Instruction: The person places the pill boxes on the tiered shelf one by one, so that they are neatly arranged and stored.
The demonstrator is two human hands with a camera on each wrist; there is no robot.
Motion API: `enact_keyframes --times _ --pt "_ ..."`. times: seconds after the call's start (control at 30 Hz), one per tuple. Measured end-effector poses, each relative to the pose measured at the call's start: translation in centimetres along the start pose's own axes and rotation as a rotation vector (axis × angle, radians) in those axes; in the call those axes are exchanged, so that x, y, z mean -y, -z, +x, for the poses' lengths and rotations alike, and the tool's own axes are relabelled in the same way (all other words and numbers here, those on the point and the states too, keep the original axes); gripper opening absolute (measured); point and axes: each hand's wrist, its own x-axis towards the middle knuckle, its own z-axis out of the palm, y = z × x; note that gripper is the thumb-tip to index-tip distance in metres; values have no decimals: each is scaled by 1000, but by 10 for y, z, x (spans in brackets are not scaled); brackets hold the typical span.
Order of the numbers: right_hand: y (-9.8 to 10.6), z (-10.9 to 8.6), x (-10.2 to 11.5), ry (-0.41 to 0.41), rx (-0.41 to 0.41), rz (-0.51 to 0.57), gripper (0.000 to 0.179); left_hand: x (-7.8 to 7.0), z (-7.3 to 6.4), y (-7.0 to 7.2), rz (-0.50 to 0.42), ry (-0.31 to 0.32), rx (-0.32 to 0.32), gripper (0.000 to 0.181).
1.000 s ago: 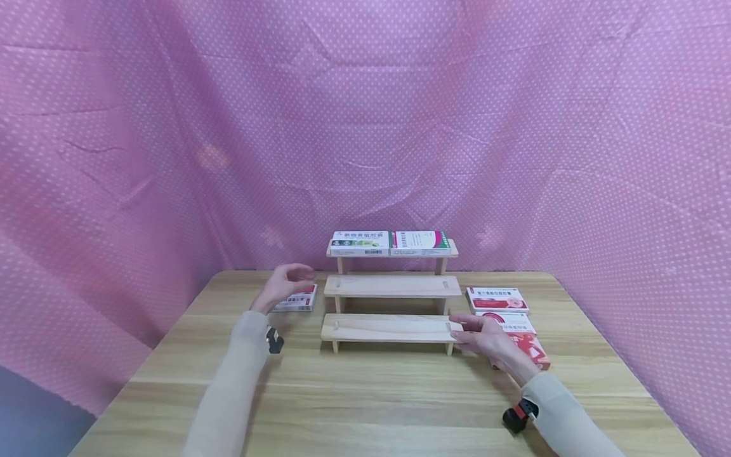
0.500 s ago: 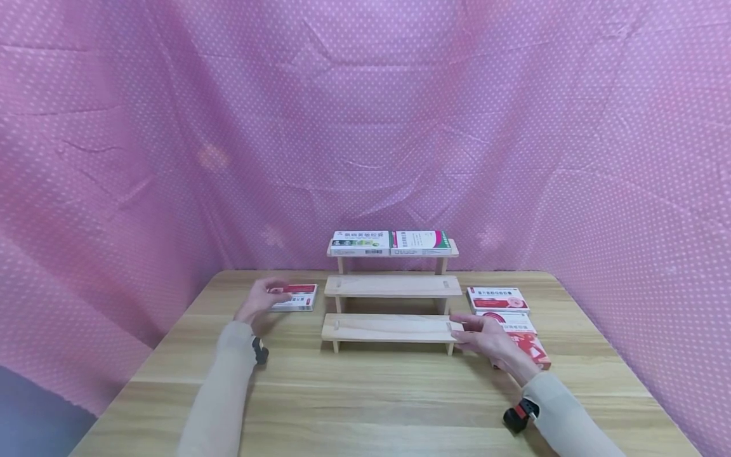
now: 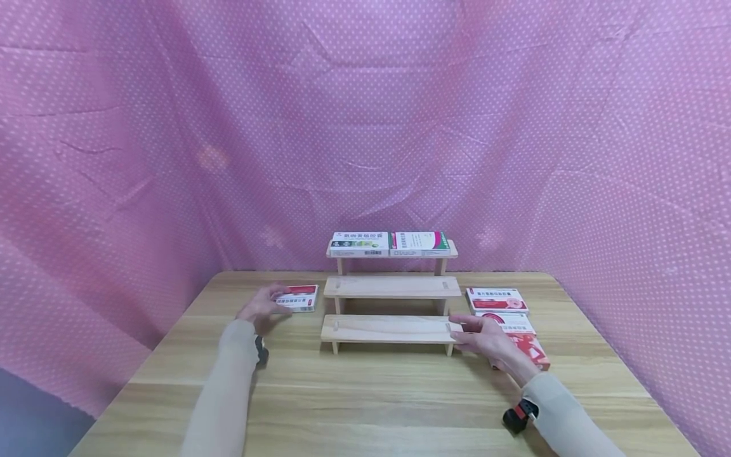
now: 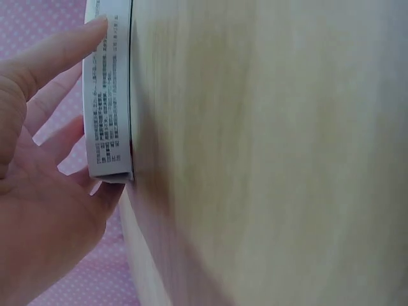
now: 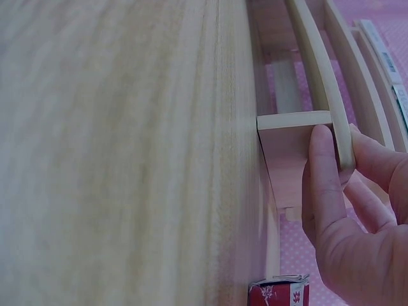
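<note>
On the table's left side lies a white medicine box (image 3: pixel 302 297) with a red band. My left hand (image 3: pixel 264 303) pinches its left end, with thumb on the near side and fingers at the far side. The left wrist view shows the box's printed side (image 4: pixel 108 115) beside the thumb. A three-step wooden display stand (image 3: pixel 388 327) is at the middle. My right hand (image 3: pixel 488 339) grips the right end of its lowest shelf. In the right wrist view, fingers and thumb lie on both faces of that shelf (image 5: pixel 319 70).
Two medicine boxes, one with green print (image 3: pixel 360 242) and one with a pink and green corner (image 3: pixel 419 242), lie side by side on the top shelf. Right of the stand are a red-striped box (image 3: pixel 497 298), another white box (image 3: pixel 511 322) and a red box (image 3: pixel 530 349). A pink curtain (image 3: pixel 365 127) hangs behind.
My left hand has moved left and down, from above the medicine box to its left end, and now pinches it. My right hand has stayed on the stand.
</note>
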Motion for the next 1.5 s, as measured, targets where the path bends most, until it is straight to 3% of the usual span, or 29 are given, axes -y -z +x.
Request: enact_keyframes --times 0.03,0.1,0.17,0.3,0.47,0.67,0.9,1.27,1.5 --pt "0 0 0 5 4 1 57 0 0 0 34 -5 -8 69" --pt "1 -1 1 11 6 4 56 1 0 0 27 3 -10 67" --pt "1 -1 1 13 6 11 56 1 -1 1 -41 36 5 65" --pt "2 -1 1 18 9 13 55 0 -4 3 -17 66 -8 61" --pt "2 -1 0 33 12 4 56 0 -10 8 128 26 -11 60" --pt "2 -1 0 19 9 4 56 -2 -16 17 157 -21 10 71" --pt "2 -1 0 19 6 -10 56 -15 -26 27 64 -9 -11 81" --pt "1 0 -2 5 -1 -1 56 -31 -38 36 -2 -148 50 84" --pt "1 1 -2 -13 0 15 57 -44 -42 36 28 -199 93 91"
